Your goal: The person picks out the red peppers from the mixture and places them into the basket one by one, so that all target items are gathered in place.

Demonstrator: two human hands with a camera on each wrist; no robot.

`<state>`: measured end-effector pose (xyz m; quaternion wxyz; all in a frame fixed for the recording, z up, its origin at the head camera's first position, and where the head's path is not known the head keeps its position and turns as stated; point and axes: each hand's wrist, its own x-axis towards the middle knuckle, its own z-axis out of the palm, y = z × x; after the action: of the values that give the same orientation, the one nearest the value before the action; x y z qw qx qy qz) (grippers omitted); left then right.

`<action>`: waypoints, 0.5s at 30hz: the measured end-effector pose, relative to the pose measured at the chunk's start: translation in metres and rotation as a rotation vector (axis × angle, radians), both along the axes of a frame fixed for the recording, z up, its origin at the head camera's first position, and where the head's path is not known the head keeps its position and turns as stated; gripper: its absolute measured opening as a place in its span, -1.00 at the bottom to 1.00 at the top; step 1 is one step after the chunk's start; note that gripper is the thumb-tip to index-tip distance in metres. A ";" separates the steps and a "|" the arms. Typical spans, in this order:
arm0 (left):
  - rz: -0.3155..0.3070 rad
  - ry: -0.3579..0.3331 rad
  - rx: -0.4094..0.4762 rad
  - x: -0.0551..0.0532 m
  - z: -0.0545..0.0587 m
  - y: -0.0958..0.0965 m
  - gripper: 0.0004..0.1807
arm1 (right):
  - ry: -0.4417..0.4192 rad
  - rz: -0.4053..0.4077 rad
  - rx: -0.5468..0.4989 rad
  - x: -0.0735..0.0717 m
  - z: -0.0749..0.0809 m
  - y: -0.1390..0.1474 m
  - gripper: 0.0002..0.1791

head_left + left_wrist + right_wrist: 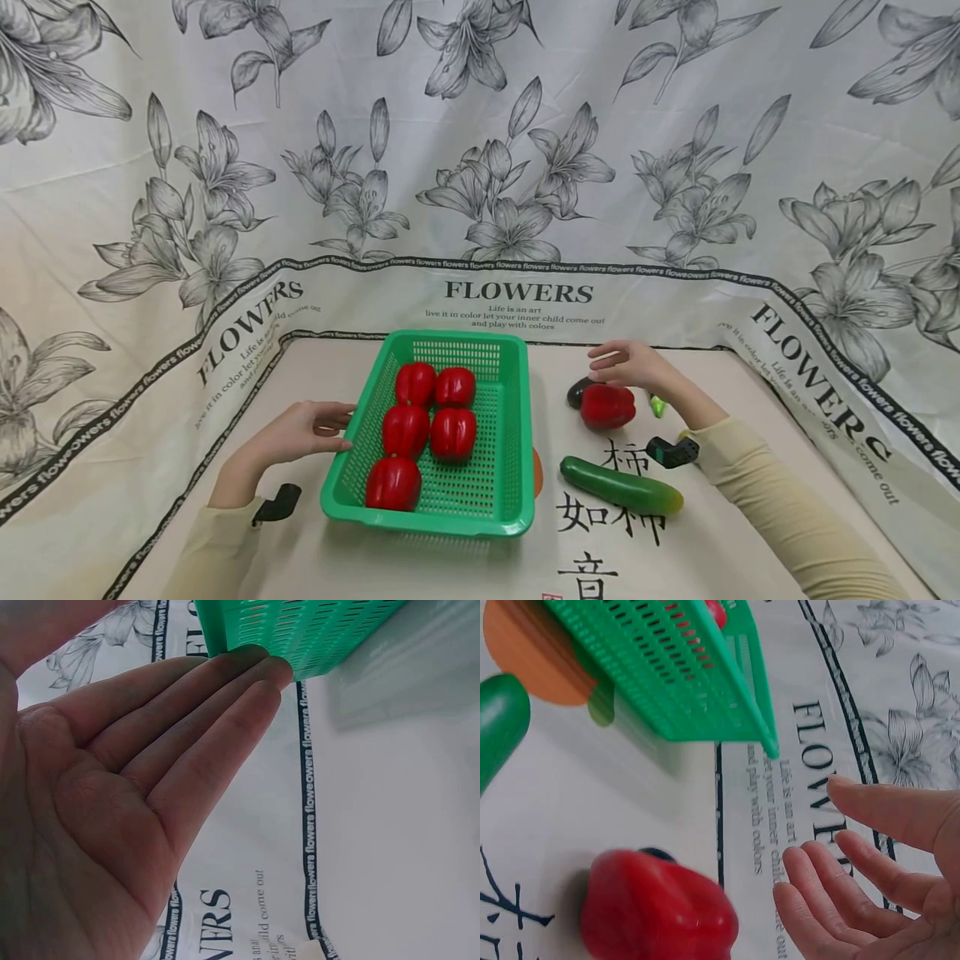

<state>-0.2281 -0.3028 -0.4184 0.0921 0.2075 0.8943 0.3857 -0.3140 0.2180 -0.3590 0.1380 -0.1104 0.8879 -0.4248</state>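
A green plastic basket [480,527] stands in the middle of the table with several red bell peppers [394,483] inside it. At its left side, my left hand [300,433] has its fingers extended against or close to the rim; in the left wrist view the fingertips meet the green wall [300,637]. My right hand [630,364] hovers above another red bell pepper [607,407] lying to the right of the basket. In the right wrist view this hand [877,885] is empty, its fingers spread apart from the pepper [656,907].
A dark, rounded thing, perhaps an eggplant [576,392], lies partly behind the loose pepper. Nearer me lies a green cucumber [622,485]. A small green item [657,406] sits beside my right wrist. Flower-printed cloth [517,208] walls the table's back and sides.
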 end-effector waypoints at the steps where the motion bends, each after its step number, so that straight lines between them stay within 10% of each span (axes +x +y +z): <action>1: 0.000 0.000 -0.001 0.000 0.000 0.000 -0.33 | 0.001 -0.011 0.000 -0.001 -0.001 0.003 -0.38; 15: -0.009 -0.001 0.006 -0.002 0.000 0.000 -0.33 | 0.037 -0.146 0.088 -0.013 -0.021 0.024 -0.39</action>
<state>-0.2298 -0.3033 -0.4185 0.0937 0.2117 0.8921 0.3880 -0.3270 0.2415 -0.3795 0.0948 -0.0470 0.9139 -0.3920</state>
